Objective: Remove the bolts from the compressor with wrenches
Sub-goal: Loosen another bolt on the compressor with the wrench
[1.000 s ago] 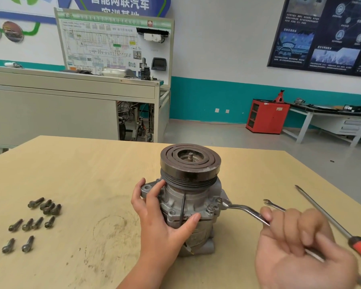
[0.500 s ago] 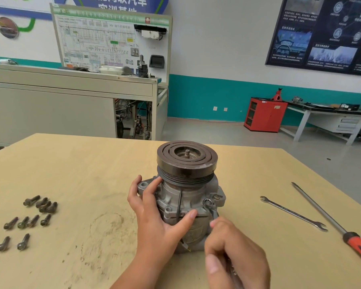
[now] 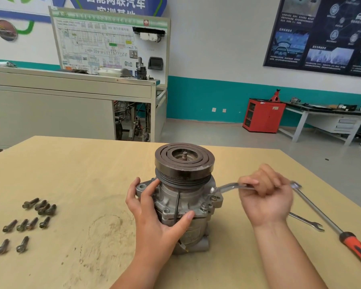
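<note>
1. the compressor (image 3: 184,197) stands upright on the table (image 3: 71,163); the left hand (image 3: 154,222) grips its body, fingers and thumb curled round it.
2. the right hand (image 3: 267,197) is closed round a wrench (image 3: 229,186) whose far end sits at the right flange.
3. if seated shallow, the wrench could slip and round the bolt head.
4. a hard pull could tip the compressor if the left grip gives.

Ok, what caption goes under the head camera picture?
Left hand grips the compressor, right hand holds a wrench against it, loose bolts lie to the left.
</note>
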`<state>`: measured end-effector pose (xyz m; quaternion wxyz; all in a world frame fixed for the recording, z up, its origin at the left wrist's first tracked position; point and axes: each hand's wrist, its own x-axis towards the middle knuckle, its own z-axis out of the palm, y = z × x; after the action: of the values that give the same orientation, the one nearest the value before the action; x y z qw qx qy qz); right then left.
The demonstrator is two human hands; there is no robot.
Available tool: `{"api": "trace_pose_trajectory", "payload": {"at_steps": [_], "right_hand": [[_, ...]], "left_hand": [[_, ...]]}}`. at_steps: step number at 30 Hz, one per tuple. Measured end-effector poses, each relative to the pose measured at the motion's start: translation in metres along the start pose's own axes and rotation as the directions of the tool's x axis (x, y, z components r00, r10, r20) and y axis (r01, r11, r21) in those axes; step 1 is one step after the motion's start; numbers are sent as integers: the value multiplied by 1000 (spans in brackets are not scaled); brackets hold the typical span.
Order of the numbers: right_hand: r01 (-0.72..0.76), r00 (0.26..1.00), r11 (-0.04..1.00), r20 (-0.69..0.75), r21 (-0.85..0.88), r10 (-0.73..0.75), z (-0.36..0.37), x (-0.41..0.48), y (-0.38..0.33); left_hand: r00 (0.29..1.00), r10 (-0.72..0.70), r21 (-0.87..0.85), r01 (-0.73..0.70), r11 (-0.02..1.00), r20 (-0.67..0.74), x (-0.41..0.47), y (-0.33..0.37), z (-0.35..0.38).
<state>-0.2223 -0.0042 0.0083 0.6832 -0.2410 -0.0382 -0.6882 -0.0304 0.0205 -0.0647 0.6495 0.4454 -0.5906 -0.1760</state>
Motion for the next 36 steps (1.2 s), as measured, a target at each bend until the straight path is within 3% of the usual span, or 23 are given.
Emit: {"api": "trace_pose_trajectory", "payload": {"at_steps": [1,3,5,7,9,12,17,22,30,33,36], "right_hand": [[106,994,994,21,30,-107,3,-9,-1],[322,944,935,-27,-148,-329,18,-34,0],[483,835,729,3,-485,-551,34,-55,12],[611,757,553,215,-566,-616,46,-65,32],[686,704,411,408,-600,-581,47,-71,50],[710,679,288,514,-643,-524,48,-79,66],[600,746,138,489,-788,-452,41,-90,75],[518,790,-208,557,-830,-256,53,-96,71],[474,856,-187,500,-861,-132,65,-93,66],[428,885,-6,420,-904,-201,68,-91,62],[388,918,289,340,-875,-205,66,-75,42]], "left_hand": [[1000,1,-2,-1,1000,-1,0,0,0],[1000,-5,-2,5,1000,0,0,0,1],[1000,-12,-1,12,1000,1,0,0,0],[1000,-12,1,12,1000,2,0,0,0],[1000,-9,-1,9,1000,2,0,0,0],[1000,2,-3,-2,1000,-3,0,-1,0],[1000,16,7,-16,1000,0,1,-1,0],[1000,19,7,-19,1000,-14,1,-3,1],[997,54,2,-54,999,-47,2,-7,3],[998,50,1,-50,999,-31,2,-6,2],[1000,25,-6,-25,1000,-6,1,-4,0]]}}
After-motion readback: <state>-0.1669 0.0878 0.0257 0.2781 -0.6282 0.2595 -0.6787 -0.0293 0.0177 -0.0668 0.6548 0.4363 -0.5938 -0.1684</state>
